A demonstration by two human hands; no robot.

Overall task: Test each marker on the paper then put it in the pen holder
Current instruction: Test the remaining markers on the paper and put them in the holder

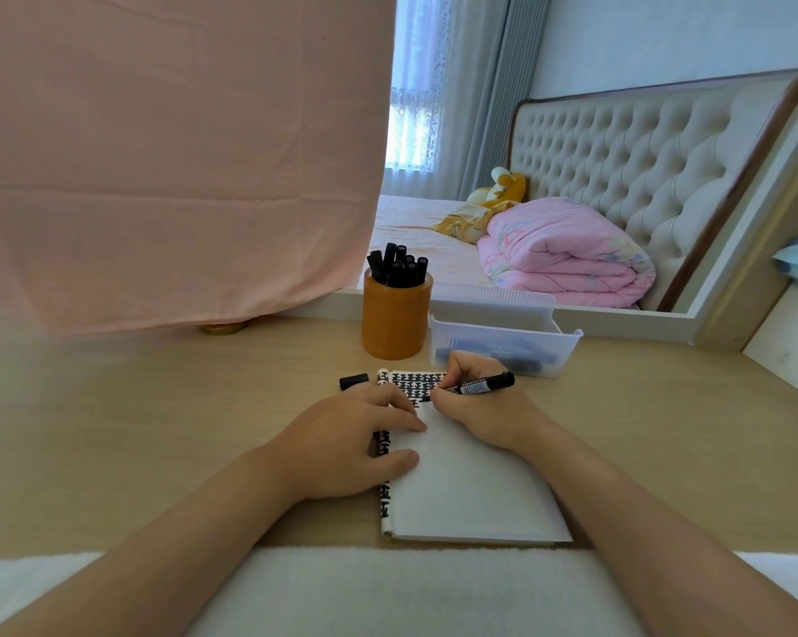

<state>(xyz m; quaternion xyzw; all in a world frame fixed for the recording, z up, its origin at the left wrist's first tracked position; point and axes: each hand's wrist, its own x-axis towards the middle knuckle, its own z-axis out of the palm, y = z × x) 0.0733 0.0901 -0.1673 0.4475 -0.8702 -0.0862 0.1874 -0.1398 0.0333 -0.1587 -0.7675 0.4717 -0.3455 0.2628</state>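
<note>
Right hand (pixel 475 406) grips marker (pixel 479 386), tip on paper (pixel 470 489); left hand (pixel 351 443) presses paper, fingers straight.

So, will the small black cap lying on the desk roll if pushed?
Probably: the small black marker cap lies on its side on the smooth pale wooden desk. It looks light, so a nudge may move it easily.

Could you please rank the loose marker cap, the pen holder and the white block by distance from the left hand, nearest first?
1. The marker cap, just beyond the knuckles of the left hand.
2. The pen holder, farther back and slightly right.
3. The white block, far off to the right.
</note>
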